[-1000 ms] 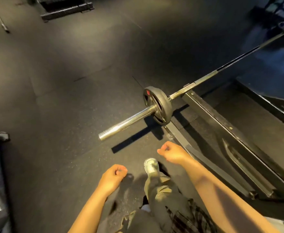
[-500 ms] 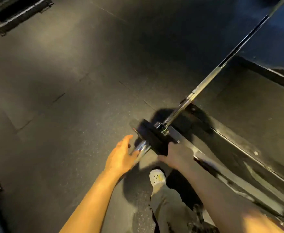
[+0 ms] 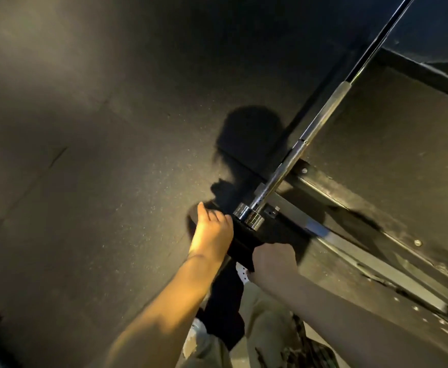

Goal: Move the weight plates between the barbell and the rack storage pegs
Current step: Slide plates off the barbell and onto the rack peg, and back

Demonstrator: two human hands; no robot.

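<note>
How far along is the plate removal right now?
Done: nothing looks finished; no plate shows on a storage peg. In hand: the left hand and right hand both grip the black plate, which sits by the collar of the barbell, so it looks on the sleeve. Left: slide it off and carry it to a peg, out of view.

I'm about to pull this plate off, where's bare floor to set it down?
Bare rubber floor lies left of the left hand and weight plate. Right of the barbell is crowded: rack base rails run there. Both hands, right hand included, hold the plate.
</note>
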